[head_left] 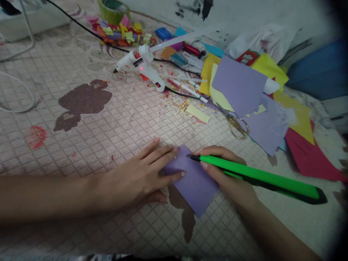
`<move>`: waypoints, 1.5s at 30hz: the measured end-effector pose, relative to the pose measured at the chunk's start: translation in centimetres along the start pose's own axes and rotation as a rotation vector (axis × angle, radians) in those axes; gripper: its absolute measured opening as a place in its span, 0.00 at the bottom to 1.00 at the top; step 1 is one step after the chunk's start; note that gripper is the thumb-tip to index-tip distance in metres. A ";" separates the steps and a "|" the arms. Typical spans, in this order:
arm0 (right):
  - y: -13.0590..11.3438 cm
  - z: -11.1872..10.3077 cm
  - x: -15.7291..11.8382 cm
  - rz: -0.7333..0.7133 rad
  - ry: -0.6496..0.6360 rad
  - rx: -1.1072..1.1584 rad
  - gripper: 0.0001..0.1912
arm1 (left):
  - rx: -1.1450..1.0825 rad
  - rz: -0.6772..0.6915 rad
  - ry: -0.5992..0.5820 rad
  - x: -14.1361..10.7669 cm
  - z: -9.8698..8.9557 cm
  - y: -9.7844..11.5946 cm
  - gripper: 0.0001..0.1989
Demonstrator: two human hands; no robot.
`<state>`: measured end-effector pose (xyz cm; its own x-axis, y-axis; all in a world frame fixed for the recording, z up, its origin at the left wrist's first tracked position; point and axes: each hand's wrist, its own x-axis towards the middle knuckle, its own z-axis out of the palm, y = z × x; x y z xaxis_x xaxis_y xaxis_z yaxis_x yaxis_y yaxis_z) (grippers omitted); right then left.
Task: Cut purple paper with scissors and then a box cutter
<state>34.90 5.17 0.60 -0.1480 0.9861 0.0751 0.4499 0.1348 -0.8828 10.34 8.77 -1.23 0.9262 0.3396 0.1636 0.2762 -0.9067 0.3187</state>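
Observation:
A small purple sheet (197,186) lies at a slant on the patterned cloth, low in the middle of the head view. My left hand (145,172) is spread, its fingers resting on the sheet's upper left part. My right hand (231,174) is closed on a green cutter (261,175) with a black tip. The cutter's blade points left, over the upper part of the purple sheet; whether it touches the paper I cannot tell.
A white glue gun (146,67) with a black cord stands beyond the hands. Gold-handled scissors (237,125) lie by coloured sheets (239,83) at the right. Paper scraps (198,113), foam shapes (126,34) and green tape (114,9) are farther back.

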 end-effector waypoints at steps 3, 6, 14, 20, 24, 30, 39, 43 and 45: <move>0.0 0.3 -0.1 0.003 -0.010 0.018 0.10 | 0.037 0.012 0.026 -0.1 0.1 0.1 0.24; 0.2 0.4 0.0 0.013 -0.001 0.027 0.09 | 0.028 0.015 0.021 -0.1 0.1 0.0 0.22; 0.7 0.1 0.3 0.029 -0.031 0.104 0.09 | -0.085 0.021 -0.070 -0.1 -0.4 -0.5 0.24; 0.0 0.1 0.0 -0.064 -0.049 0.018 0.10 | -0.087 0.014 -0.059 0.0 -0.3 -0.6 0.25; 0.2 0.3 -0.3 -0.101 -0.130 0.016 0.10 | -0.069 0.014 -0.068 -0.1 -0.2 -0.6 0.26; 0.7 0.1 -0.1 -0.121 -0.170 0.048 0.10 | -0.088 0.025 -0.027 -0.4 0.0 -0.7 0.25; 0.8 -0.2 0.1 -0.144 -0.220 0.067 0.13 | -0.060 0.020 -0.070 -0.1 0.0 -0.7 0.25; 0.8 -0.3 0.2 -0.145 -0.236 0.066 0.13 | -0.061 0.022 -0.062 -0.1 0.0 -0.7 0.26; 0.7 -0.3 0.2 -0.145 -0.247 0.068 0.13 | -0.059 0.020 -0.066 -0.2 -0.1 -0.7 0.25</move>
<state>35.47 5.47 0.11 -0.4204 0.9024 0.0944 0.3495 0.2571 -0.9010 9.96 9.35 -1.42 0.9468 0.3025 0.1096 0.2434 -0.8961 0.3711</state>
